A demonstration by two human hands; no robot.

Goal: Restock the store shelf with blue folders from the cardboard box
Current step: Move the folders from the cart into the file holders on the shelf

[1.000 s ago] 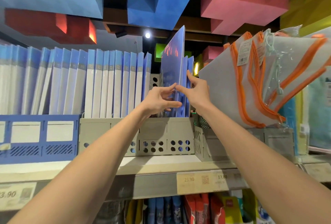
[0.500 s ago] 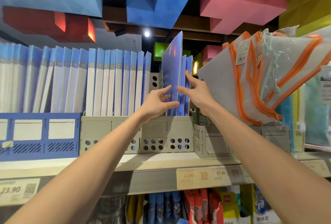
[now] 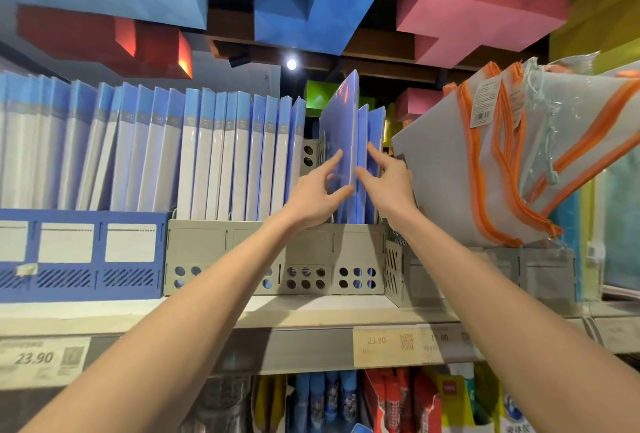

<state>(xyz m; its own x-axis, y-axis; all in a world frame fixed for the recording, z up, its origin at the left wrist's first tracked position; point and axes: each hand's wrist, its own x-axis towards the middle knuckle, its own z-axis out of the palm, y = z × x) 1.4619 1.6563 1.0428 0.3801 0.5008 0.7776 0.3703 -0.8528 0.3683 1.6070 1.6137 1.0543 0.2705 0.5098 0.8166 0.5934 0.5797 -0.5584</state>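
1. Grey perforated rack on the shelf holds a row of folders.
2. Translucent blue folder stands tilted at the rack's right end. It looks thin, light, bendy and slick.
3. Left hand pinches its near edge, probably the firmest place to hold.
4. Right hand, fingers straight, presses the neighbouring folders.

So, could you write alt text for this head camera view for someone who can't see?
Two bare hands set a blue folder into a grey rack on a store shelf. The left hand holds its front edge; the right hand touches the folders beside it with straight fingers.
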